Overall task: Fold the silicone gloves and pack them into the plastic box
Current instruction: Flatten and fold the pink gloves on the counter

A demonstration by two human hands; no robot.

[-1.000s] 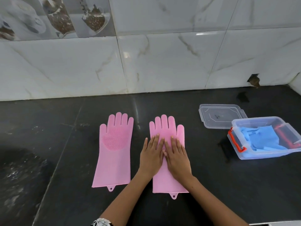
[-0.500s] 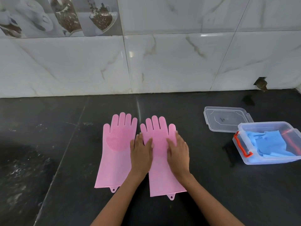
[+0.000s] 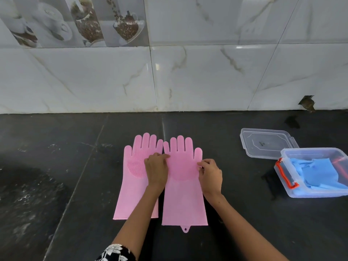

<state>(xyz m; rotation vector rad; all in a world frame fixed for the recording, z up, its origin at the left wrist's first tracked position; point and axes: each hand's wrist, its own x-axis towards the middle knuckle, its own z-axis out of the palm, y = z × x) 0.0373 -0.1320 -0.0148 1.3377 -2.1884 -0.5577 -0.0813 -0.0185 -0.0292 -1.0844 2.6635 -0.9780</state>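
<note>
Dark counter (image 3: 235,232): left hand (image 3: 156,169) and right hand (image 3: 210,175) pinch one flat pink glove's (image 3: 183,200) edges, seemingly readying a fold.

A dark stone counter (image 3: 56,185) fills the bottom of the frame. Behind it stands a white marble tile wall (image 3: 207,78). At the upper left, tiles show coffee cup pictures (image 3: 79,21). A chipped hole (image 3: 307,102) sits at the right.

Hands (image 3: 183,171) on right pink glove (image 3: 183,194)
</note>
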